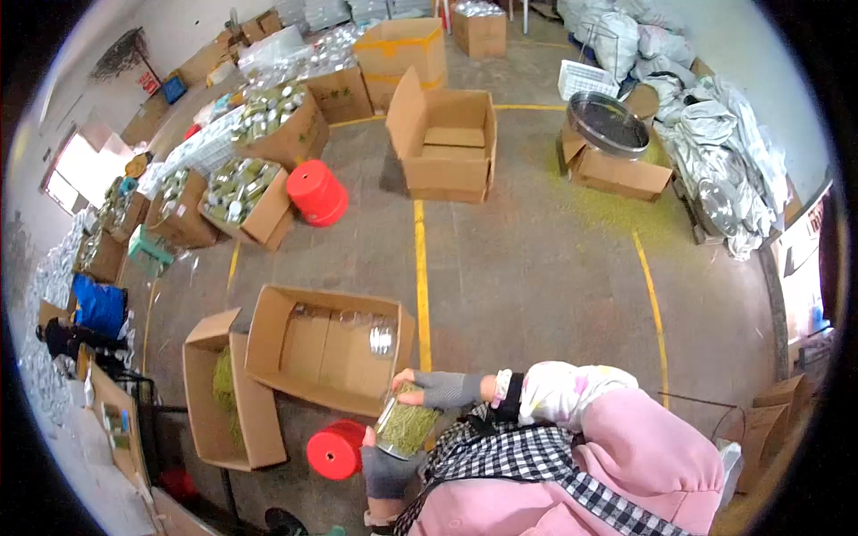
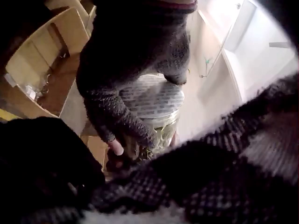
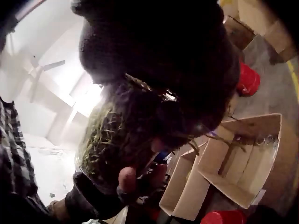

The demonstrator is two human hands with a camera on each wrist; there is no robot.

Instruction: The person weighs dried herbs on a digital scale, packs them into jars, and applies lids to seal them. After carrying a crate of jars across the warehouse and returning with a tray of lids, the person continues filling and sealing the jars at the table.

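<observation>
A clear jar (image 1: pixel 407 431) packed with dried green stems lies tilted between my two hands, close in front of the checked apron (image 1: pixel 500 451). My left hand (image 1: pixel 390 473), in a grey fingerless glove, grips its lower side. In the left wrist view, gloved fingers curl round the jar beside its printed round end (image 2: pixel 152 95). My right hand (image 1: pixel 444 390), gloved likewise, holds the jar's upper end with bent fingers. Loose stems (image 3: pixel 196 145) poke out near that hand in the right wrist view, where its dark glove hides much of the jar.
A cardboard box (image 1: pixel 326 348) with several clear jars stands just ahead. Left of it is a narrower box (image 1: pixel 234 402) holding green stems. A red bucket (image 1: pixel 336 448) sits beside my left hand. Farther off are another open box (image 1: pixel 451 143) and a round sieve (image 1: pixel 608 123).
</observation>
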